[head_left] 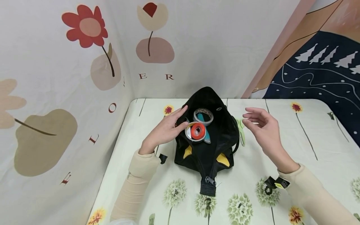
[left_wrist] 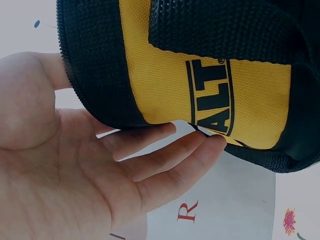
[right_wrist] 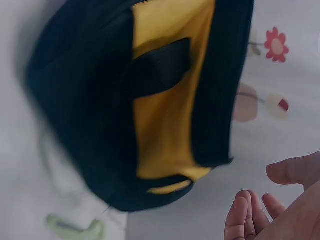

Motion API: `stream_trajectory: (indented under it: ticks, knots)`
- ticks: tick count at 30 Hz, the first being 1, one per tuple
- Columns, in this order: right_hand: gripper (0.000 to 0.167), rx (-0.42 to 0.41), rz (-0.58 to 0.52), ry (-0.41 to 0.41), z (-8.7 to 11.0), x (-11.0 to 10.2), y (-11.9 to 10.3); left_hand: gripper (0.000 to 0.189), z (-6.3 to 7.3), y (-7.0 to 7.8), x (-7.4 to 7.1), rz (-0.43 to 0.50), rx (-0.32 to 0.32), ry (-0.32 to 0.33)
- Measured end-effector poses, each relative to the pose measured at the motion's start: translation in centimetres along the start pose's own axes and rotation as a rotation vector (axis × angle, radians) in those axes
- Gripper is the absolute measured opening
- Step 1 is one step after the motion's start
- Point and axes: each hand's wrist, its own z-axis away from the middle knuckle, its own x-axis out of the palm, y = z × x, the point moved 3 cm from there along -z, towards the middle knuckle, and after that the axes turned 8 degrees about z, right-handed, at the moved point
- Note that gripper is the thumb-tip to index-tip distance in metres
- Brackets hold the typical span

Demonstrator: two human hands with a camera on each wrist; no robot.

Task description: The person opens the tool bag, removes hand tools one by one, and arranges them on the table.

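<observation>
A black and yellow zip bag (head_left: 192, 162) lies on the table with its mouth spread wide. Inside are a silvery tape roll (head_left: 203, 110), a pale tape roll (head_left: 187, 135) with a small red tape roll (head_left: 202, 131) within its ring, and a teal-and-grey tool (head_left: 207, 137) partly under them. My left hand (head_left: 166, 129) touches the bag's left side, fingers extended along the outside and thumb at the zipper edge. Right of the bag, my right hand (head_left: 265, 129) is raised apart from it, fingers loosely bent and holding nothing.
A light green tool (head_left: 242, 134) lies just right of the bag, partly hidden by it. The bag's zipper end (head_left: 208, 187) points toward me. A printed fabric wall (head_left: 197, 72) rises behind the table (head_left: 281, 150).
</observation>
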Motion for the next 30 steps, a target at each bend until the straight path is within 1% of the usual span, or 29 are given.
stream_trajectory:
  ticks: [4, 8, 17, 23, 30]
  knots:
    - [0.037, -0.042, -0.035, -0.017, -0.4, 0.9, -1.9, 0.07, 0.0, -0.2, 0.0, -0.003, -0.003, 0.002]
    - [0.038, -0.08, -0.06, -0.047, -0.7, 1.9, -3.4, 0.07, 0.1, -0.1, 0.0, -0.005, -0.001, 0.001]
    - [0.038, -0.135, -0.116, -0.106, -1.3, 3.2, -5.7, 0.07, 0.0, 0.2, -0.2, -0.014, 0.011, 0.003]
    - [0.038, -0.142, -0.135, -0.141, -1.7, 4.1, -6.3, 0.07, 0.0, 0.3, -0.2, -0.001, 0.014, -0.005]
    - [0.038, -0.162, -0.065, -0.197, -2.0, 5.9, -5.6, 0.07, 0.4, 0.2, 0.2, 0.016, 0.015, -0.004]
